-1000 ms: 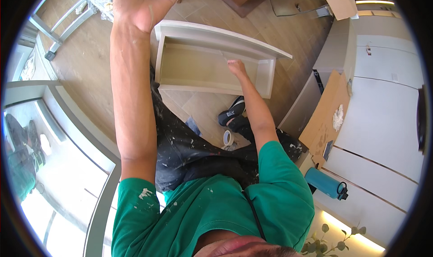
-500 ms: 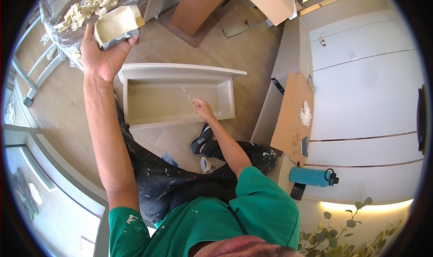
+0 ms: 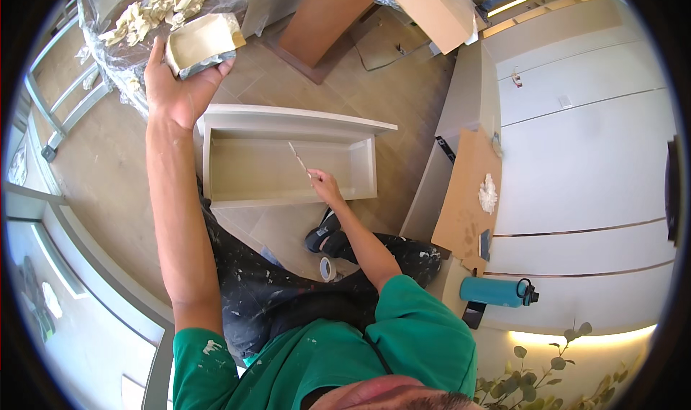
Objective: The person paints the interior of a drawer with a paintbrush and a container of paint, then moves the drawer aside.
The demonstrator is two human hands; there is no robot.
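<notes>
My left hand (image 3: 178, 97) is stretched far forward at the upper left, its fingers and thumb wrapped round a small open carton (image 3: 203, 44), pale cream inside and grey outside. In my right hand (image 3: 326, 186) a slender paintbrush (image 3: 297, 155) is pinched, its tip pointing forward and left. The brush appears over a cream drawer (image 3: 291, 200) on the floor; whether its tip touches the drawer I cannot tell. Nothing shows on the drawer's bottom.
Crumpled masking tape (image 3: 165, 7) lies on a plastic-wrapped surface at upper left. A tape roll (image 3: 327, 269) is near my feet. On the right are a cardboard sheet (image 3: 461, 201), white crumpled material (image 3: 487, 193) and a blue bottle (image 3: 491, 292). Brown panels (image 3: 324, 21) lean ahead.
The view has shifted slightly, so the drawer and carton sit lower and farther right. The brush is tilted a little differently in my right hand. Both hands keep their holds.
</notes>
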